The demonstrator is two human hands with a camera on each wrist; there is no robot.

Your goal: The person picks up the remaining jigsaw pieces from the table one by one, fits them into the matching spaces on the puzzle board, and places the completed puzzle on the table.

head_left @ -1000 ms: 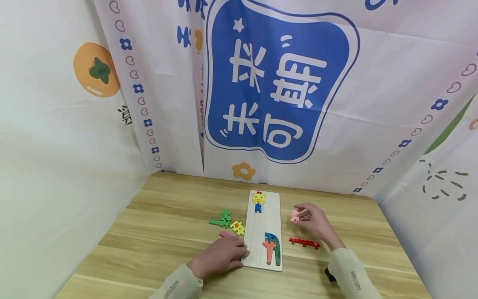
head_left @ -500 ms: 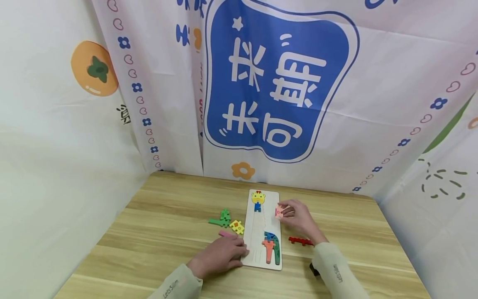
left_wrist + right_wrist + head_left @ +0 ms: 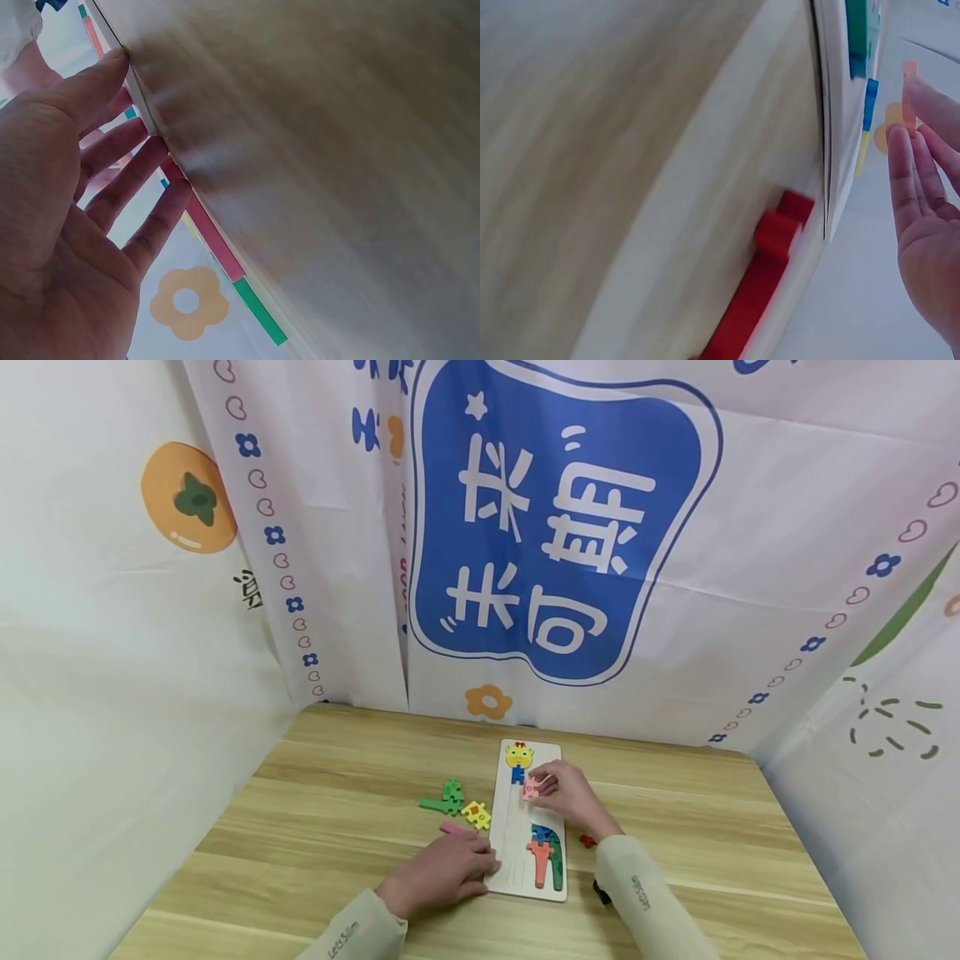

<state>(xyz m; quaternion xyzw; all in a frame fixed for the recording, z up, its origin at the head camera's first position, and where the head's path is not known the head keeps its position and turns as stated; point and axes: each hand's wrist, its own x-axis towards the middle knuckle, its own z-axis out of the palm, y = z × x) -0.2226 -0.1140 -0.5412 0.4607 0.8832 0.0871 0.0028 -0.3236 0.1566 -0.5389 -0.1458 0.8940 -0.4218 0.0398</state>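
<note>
In the head view my right hand (image 3: 567, 795) pinches a pink jigsaw piece (image 3: 530, 788) over the upper part of a white puzzle board (image 3: 513, 827). Just up and left of that piece, a yellow giraffe head piece (image 3: 519, 755) and a blue piece (image 3: 517, 775) lie joined on the board. Orange (image 3: 540, 864) and green leg pieces (image 3: 557, 867) and a blue piece (image 3: 542, 834) fill the lower right. My left hand (image 3: 442, 872) rests at the board's lower left edge; its fingers (image 3: 124, 180) are spread along that edge in the left wrist view.
Left of the board lie green pieces (image 3: 452, 792), a yellow piece (image 3: 477, 815) and a pink strip (image 3: 454, 829). A red piece (image 3: 757, 285) lies on the wooden table (image 3: 337, 793) to its right, mostly covered by my right arm in the head view. Printed cloth (image 3: 360, 660) walls the table's back.
My right hand has carried the pink jigsaw piece leftward, from the table right of the board to over the board beside the blue neck piece. My left hand has stayed in place.
</note>
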